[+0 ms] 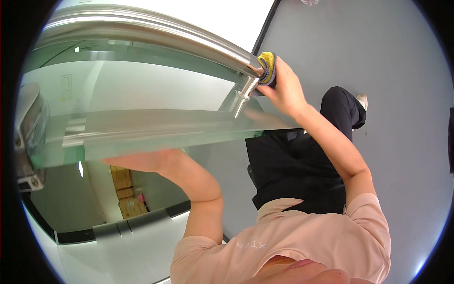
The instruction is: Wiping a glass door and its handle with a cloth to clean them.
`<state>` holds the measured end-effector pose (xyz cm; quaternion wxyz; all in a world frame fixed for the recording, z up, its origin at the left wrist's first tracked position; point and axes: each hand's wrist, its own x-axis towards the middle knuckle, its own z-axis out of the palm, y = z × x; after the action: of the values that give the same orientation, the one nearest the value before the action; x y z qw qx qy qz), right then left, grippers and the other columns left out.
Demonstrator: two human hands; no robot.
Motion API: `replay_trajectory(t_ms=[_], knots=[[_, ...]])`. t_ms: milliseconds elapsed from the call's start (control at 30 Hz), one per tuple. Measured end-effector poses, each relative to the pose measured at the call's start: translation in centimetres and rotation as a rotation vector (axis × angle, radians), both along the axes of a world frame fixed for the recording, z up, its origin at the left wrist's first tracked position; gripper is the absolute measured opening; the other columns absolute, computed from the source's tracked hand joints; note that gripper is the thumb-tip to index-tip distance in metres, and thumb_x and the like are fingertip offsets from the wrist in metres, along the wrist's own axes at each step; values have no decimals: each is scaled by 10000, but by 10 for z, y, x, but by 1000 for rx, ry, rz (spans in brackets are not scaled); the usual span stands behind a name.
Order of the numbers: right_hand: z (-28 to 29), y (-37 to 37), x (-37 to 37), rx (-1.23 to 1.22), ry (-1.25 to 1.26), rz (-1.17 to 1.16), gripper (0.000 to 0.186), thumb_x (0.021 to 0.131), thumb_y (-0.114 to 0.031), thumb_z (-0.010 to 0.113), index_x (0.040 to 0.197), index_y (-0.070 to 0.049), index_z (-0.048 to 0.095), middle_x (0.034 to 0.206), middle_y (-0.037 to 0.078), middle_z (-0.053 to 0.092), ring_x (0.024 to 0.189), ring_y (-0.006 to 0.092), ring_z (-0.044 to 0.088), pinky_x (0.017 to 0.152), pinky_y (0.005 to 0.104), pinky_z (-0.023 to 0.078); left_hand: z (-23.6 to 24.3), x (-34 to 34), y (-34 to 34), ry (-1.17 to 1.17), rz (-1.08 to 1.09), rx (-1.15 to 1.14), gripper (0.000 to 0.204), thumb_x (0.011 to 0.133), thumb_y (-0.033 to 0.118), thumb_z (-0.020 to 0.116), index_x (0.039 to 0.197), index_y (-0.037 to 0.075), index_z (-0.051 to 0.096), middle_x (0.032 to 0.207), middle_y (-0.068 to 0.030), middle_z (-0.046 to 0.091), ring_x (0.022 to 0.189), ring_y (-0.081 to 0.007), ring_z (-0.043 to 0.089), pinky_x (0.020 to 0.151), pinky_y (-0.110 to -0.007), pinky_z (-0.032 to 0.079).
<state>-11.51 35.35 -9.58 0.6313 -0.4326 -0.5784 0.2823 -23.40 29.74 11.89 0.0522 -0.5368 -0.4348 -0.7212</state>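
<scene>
My right hand (287, 88) grips a yellow and grey cloth (267, 64) wrapped against the right end of a polished metal rail (156, 29), just above a short steel post (247, 87). The rail runs over a greenish clear glass panel (179, 120). My left hand (151, 160) reaches under the lower edge of the glass toward the left, with fingers stretched out and partly seen through it; whether it touches the glass I cannot tell.
A steel bracket (26, 137) stands at the far left. Cardboard boxes (122, 191) show in a dark glassy surface at lower left. My dark-trousered legs (298, 170) lie right of the glass on the grey floor (402, 142). A white panel (208, 14) is behind the rail.
</scene>
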Motion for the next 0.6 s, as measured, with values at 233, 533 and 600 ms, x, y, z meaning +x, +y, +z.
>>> replay_trajectory(t_ms=[233,533,600], knots=[[-27,28,32,-44,361,726,416,763,-97,666,1141,-11,517,961,59,593,871,148,537,800,282,443,-7,-5,4,69,70,13,429,910,403,417,1183,76,470,1176,-43,507,1030,-205,511,834,-313,449],[3,41,44,-96,155,951,360,783,-185,677,1081,-17,565,867,45,614,823,111,547,749,250,443,-7,-1,2,159,130,75,415,918,374,412,1184,60,467,1169,-57,513,1030,-203,511,843,-308,449],[14,24,39,-60,115,674,369,763,-184,690,1067,-18,566,819,53,598,771,110,525,710,259,434,-8,0,0,175,140,86,412,919,368,411,1185,57,467,1168,-60,514,1030,-202,511,845,-307,449]])
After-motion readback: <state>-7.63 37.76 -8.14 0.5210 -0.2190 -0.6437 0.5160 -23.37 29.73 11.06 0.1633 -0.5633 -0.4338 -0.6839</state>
